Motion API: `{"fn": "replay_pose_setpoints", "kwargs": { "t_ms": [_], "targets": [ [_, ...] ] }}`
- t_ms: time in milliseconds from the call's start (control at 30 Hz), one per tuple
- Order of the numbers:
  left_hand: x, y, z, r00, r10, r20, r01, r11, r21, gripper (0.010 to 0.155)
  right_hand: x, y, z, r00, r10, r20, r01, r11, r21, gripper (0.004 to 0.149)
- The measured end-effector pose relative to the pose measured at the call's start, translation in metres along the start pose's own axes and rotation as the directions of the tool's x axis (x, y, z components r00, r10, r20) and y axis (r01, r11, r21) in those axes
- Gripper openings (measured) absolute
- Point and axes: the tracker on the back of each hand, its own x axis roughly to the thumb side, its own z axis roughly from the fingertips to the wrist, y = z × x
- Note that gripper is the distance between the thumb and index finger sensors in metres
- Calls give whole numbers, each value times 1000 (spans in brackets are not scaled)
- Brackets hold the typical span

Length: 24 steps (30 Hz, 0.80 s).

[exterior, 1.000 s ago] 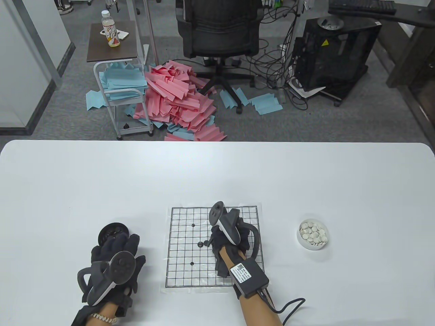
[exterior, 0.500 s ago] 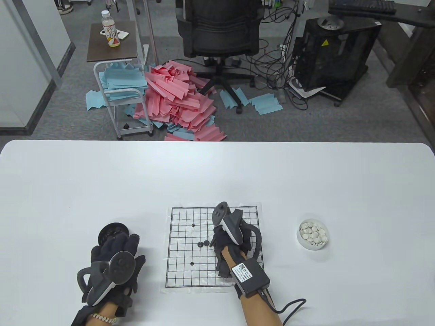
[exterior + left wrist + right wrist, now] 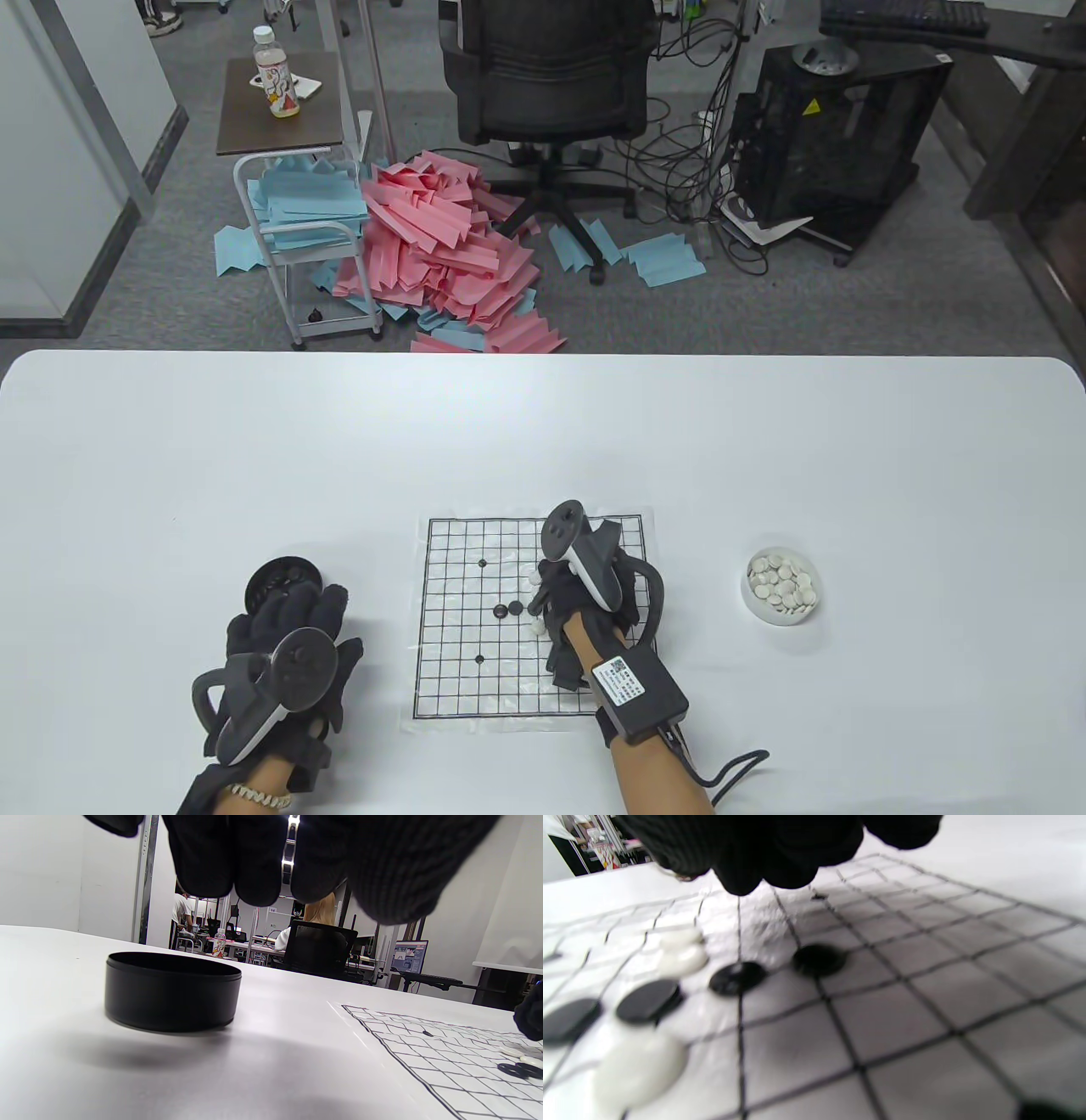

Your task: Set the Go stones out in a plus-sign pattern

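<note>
- Go stones sit on the grid sheet [image 3: 475,679] near the tabletop's [image 3: 543,441] near edge: in the right wrist view, four black stones [image 3: 737,977] run in a row across the lines, with white stones [image 3: 683,960] lying above and below that row.
- Right hand [image 3: 585,607] rests over the sheet's right half, close to its centre; its fingertips [image 3: 780,861] hang bunched just above the grid, and whether they pinch anything I cannot tell.
- From the table view, two black stones [image 3: 507,609] lie side by side at the sheet's middle, and two white stones [image 3: 535,626] peek out at the hand's left edge, one above and one below the row.
- Left hand [image 3: 284,658] lies flat toward the near-left part of the tabletop, fingers [image 3: 254,861] extended and relaxed, holding nothing.
- Just beyond those fingers stands the black bowl [image 3: 172,991], upright, with dark stones visible inside from above.
- Over toward the right side, well apart from the sheet, the white bowl [image 3: 782,587] is heaped with white stones.
- Past the far edge, on the floor: a heap of pink and blue paper [image 3: 433,246], a black office chair [image 3: 551,76], and a bottle [image 3: 276,72] on a small side table [image 3: 246,119].
</note>
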Motion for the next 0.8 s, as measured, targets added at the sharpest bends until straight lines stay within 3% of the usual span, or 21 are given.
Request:
{"fn": "replay_pose_setpoints", "kwargs": {
  "t_ms": [167, 267, 467, 633, 800],
  "targets": [
    [0, 0, 0, 1000, 1, 0, -1, 1000, -1, 69, -24, -31, -3, 1000, 22, 3, -22, 994, -107, 46],
    [1, -1, 0, 1000, -2, 1, 2, 1000, -6, 70, -51, -57, -7, 994, 108, -35, -112, 978, -175, 46],
    [3, -2, 0, 1000, -7, 3, 7, 1000, -9, 70, -112, -88, -14, 982, 121, -142, -150, 966, -211, 47],
    [3, -2, 0, 1000, -7, 0, 7, 1000, -12, 70, -152, -91, -19, 967, 141, -212, -180, 967, -179, 47],
    [3, -2, 0, 1000, -9, 0, 9, 1000, -13, 69, -182, -80, -27, 947, 180, -265, -216, 970, -111, 46]
  ]
}}
